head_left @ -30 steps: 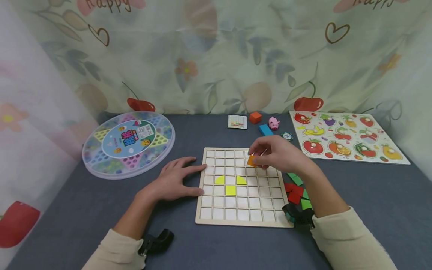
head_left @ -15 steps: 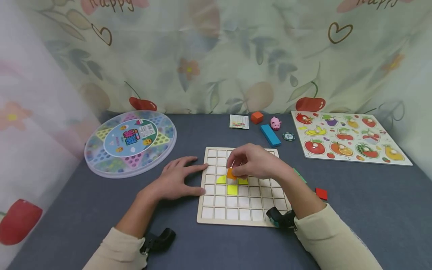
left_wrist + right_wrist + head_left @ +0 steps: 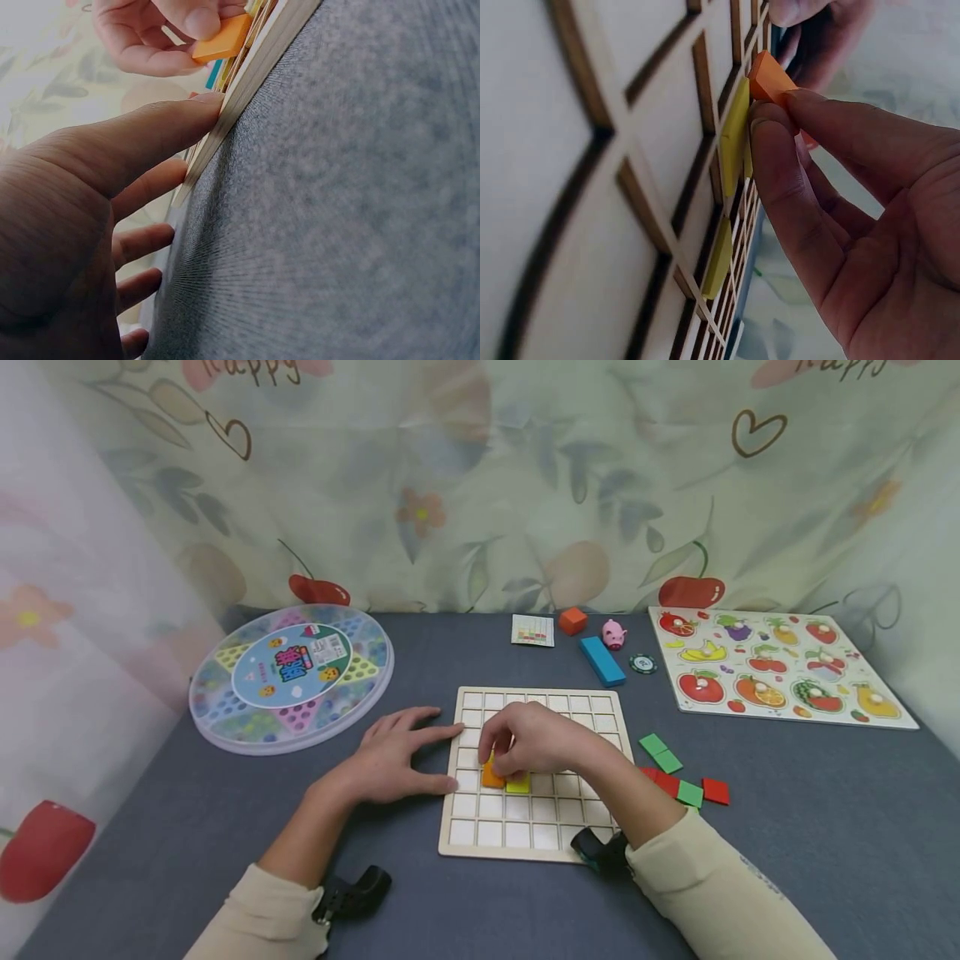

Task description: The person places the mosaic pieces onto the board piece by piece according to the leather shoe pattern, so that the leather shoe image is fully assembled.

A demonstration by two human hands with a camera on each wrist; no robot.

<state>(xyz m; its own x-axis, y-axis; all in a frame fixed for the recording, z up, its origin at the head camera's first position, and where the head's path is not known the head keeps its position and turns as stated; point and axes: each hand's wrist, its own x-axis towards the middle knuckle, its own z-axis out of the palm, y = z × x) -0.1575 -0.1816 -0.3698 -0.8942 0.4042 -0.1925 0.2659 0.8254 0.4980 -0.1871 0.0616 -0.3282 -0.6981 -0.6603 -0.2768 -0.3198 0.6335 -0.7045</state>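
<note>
In the head view my right hand (image 3: 536,739) pinches an orange tile (image 3: 492,774) between thumb and fingers, low over the wooden grid board (image 3: 517,852). A yellow square tile (image 3: 518,785) lies in a cell just right of the orange one. Other yellow tiles are hidden under my right hand; the right wrist view shows a yellow piece (image 3: 717,259) in the grid. My left hand (image 3: 393,758) rests at the board's left edge, fingers spread, with thumb and index finger touching the rim. The left wrist view shows the orange tile (image 3: 223,39) tilted in the right fingertips.
Green tiles (image 3: 660,752) and red tiles (image 3: 715,791) lie right of the board. Behind it are a pattern card (image 3: 532,631), an orange cube (image 3: 572,621), a blue block (image 3: 602,661), a pink pig (image 3: 613,634) and a chip (image 3: 642,663). A round game box (image 3: 292,743) and fruit board (image 3: 783,668) flank them.
My right hand has carried the orange tile left and nearer across the board, from the upper right cells to beside the yellow square. My left hand has stayed at the board's edge.
</note>
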